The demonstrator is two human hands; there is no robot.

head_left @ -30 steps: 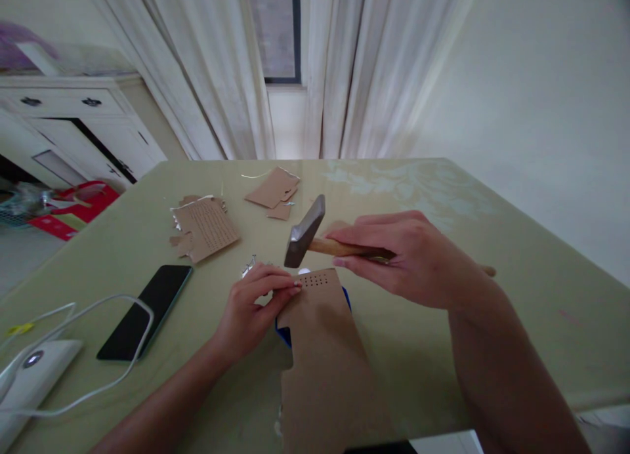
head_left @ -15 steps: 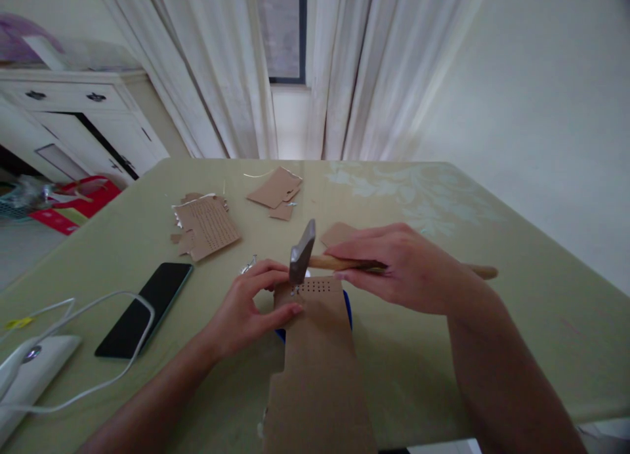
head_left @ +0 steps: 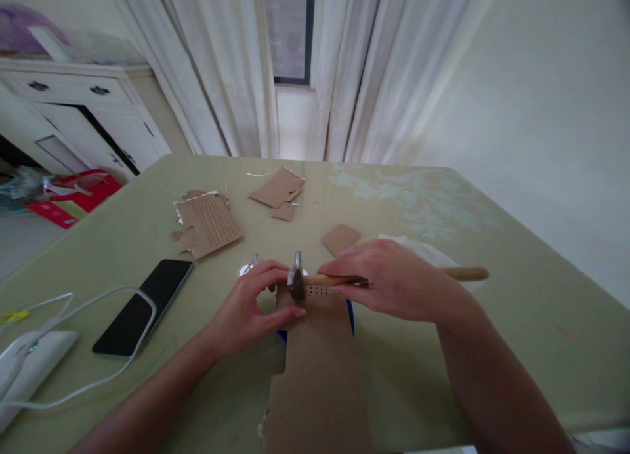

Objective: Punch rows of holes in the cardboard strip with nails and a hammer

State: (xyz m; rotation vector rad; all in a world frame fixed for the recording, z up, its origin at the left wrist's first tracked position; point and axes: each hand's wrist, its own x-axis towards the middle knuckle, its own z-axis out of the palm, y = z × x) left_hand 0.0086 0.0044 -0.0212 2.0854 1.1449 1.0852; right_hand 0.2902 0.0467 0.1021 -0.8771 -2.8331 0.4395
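In my right hand (head_left: 381,277) is a hammer (head_left: 295,283) with a wooden handle, gripped by fingers and thumb. Its metal head is down against the far end of a long brown cardboard piece (head_left: 319,355). Rows of small holes run across that end beside the head; whatever lies right under the head is hidden. My left hand (head_left: 256,300) grips the cardboard's left edge, thumb on top close to the hammer head. Part of a blue object (head_left: 350,316) shows beneath the cardboard. Small metal pieces, perhaps nails, on a white round item (head_left: 247,268) are just beyond my left fingers.
Several cardboard pieces lie farther back: one with rows of holes (head_left: 209,224), a stack (head_left: 277,188) and a small piece (head_left: 340,238). On the left are a phone (head_left: 142,309) and a white power strip (head_left: 39,362) with a cable. White plastic (head_left: 408,244) lies behind my right hand.
The hammer head has come down from slightly above the cardboard onto its holed end, my right hand moving down and slightly left. My left hand keeps its hold on the edge.
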